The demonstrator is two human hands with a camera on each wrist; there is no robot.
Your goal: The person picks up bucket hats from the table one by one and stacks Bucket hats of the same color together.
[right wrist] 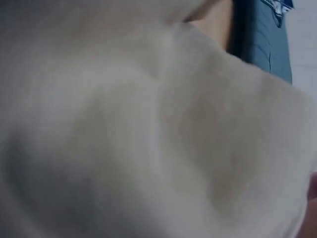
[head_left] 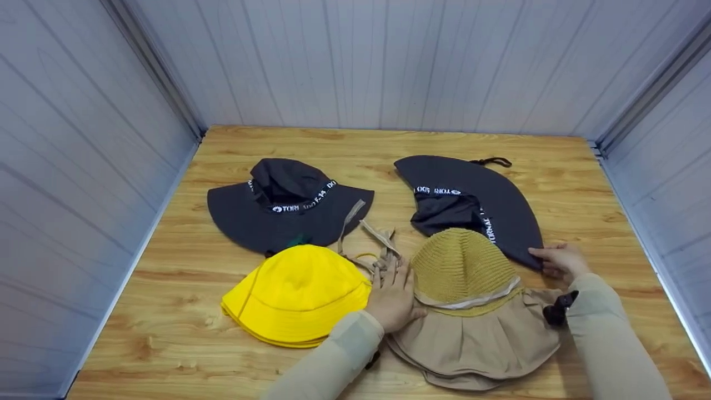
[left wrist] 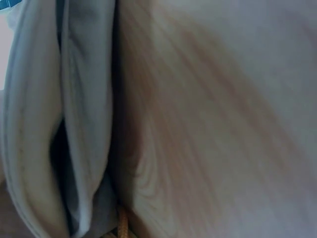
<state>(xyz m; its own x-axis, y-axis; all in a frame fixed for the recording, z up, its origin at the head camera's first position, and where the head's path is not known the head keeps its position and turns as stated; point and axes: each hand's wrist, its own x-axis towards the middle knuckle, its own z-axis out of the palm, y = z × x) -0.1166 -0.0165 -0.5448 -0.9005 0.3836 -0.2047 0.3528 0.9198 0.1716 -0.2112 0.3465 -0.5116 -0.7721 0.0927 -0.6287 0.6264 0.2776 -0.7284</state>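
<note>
My right hand (head_left: 562, 261) pinches the lower right end of a dark sun hat's brim (head_left: 514, 205); this hat is folded, with white lettering on its band and a black cord loop behind. Between a yellow bucket hat (head_left: 303, 291) and a sun hat with a straw crown (head_left: 464, 266) and pleated beige brim, my left hand (head_left: 391, 294) lies with fingers extended over beige ties (head_left: 386, 241). Beige cloth (left wrist: 86, 109) stands close up in the left wrist view. Blurred pale cloth (right wrist: 163, 124) fills most of the right wrist view and hides the fingers there.
Another dark wide-brimmed hat (head_left: 289, 216) lies at the back left, its brim reaching behind the yellow hat. The wooden table (head_left: 161, 333) is bounded by grey-white panels (head_left: 355, 66) at the back and both sides.
</note>
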